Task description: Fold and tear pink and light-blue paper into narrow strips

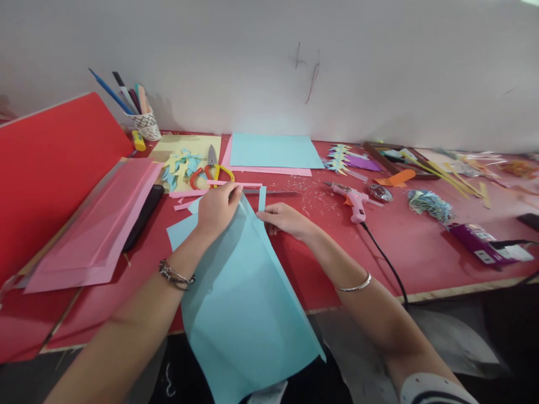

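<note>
A large light-blue paper sheet (248,314) hangs over the table's front edge toward my lap, creased along its right side. My left hand (219,209) is closed on its upper end, thumb against the paper. Fingers pinched, my right hand (284,219) grips a narrow light-blue paper strip (263,198) that stands up beside the sheet's top. Just behind both hands lie a long grey blade (278,193), partly covered, and pink paper strips (191,194). Scissors (211,157) with red and yellow handles rest beyond my left hand.
A pink glue gun (356,202) with a black cord lies to the right. Blue and pink sheets (273,150) lie by the wall. Paper scraps (181,167), a pen cup (146,124) and pink sheets (90,235) are left. A purple box (480,244) sits far right.
</note>
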Available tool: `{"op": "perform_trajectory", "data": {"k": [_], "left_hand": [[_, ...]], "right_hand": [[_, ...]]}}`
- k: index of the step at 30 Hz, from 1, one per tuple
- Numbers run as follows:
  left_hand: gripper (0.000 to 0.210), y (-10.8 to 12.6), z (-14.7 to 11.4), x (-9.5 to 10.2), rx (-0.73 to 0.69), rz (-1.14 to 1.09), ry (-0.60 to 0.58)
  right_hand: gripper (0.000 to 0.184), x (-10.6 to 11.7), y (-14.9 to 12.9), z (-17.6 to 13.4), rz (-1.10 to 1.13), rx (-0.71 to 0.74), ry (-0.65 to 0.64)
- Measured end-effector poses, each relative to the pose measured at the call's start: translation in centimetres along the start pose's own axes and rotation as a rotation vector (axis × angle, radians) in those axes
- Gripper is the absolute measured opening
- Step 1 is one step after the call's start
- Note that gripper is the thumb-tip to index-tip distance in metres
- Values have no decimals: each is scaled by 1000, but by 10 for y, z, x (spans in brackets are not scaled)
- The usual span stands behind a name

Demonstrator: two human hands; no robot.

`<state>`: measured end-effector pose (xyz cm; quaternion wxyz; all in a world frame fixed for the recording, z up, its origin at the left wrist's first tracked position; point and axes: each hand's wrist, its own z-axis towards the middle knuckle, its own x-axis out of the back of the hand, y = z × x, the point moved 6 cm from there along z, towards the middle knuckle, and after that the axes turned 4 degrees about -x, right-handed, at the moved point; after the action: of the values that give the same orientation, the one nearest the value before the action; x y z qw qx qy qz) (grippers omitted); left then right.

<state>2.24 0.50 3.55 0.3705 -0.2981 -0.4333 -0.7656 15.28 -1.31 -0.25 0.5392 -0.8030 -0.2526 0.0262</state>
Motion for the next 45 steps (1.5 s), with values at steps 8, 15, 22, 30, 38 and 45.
{"op": "perform_trajectory", "data": {"k": [8,15,22,30,38,45], "left_hand": [[25,-6,2,4,13,25,34],[23,-13,3,10,75,74,61],[24,-7,2,3,29,76,10],[25,-12,3,7,48,98,66],[23,-15,5,13,56,99,81],[23,-23,7,20,64,100,123]], "right_hand": [[33,2,5,1,-132,-11,-22],[44,5,4,-1,-70,-84,15],[41,-2,1,1,-110,-9,6],[31,-1,4,1,-80,-4,-32],[30,-1,1,1,-72,16,-24],[29,3,2,0,-131,12,-11]]}}
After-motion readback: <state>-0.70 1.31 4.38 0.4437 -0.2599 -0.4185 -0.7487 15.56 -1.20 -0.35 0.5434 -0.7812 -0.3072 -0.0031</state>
